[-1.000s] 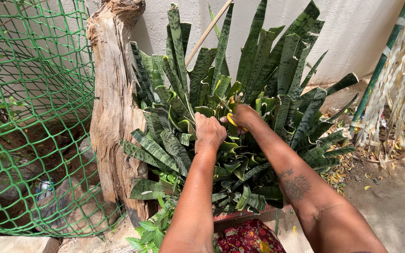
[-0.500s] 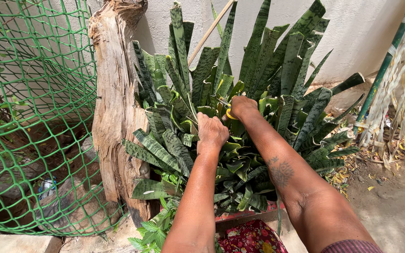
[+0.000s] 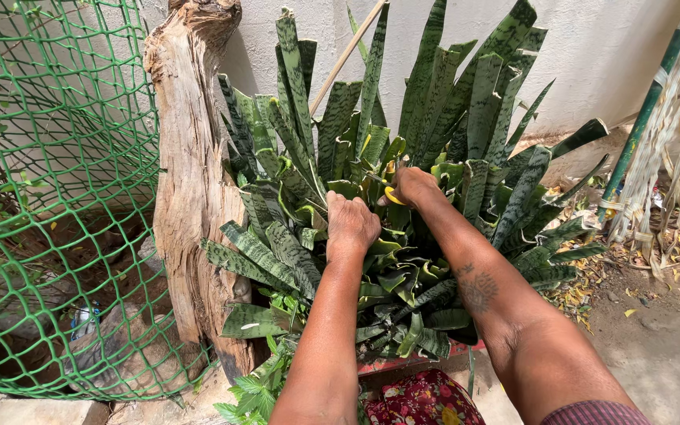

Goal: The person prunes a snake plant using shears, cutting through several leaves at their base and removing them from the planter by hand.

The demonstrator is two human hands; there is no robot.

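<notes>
Both hands (image 3: pixel 352 224) deep among leaves (image 3: pixel 434 118)

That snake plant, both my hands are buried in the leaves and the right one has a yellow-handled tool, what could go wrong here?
The left hand sits close beside the right hand and its yellow-handled tool, whose working end is hidden among the leaves; it could nick fingers or healthy leaves. The snake plant has stiff pointed tips that stand up towards the forearms and may scratch them. The weathered stump stands right by the left elbow and could scrape it.
</notes>
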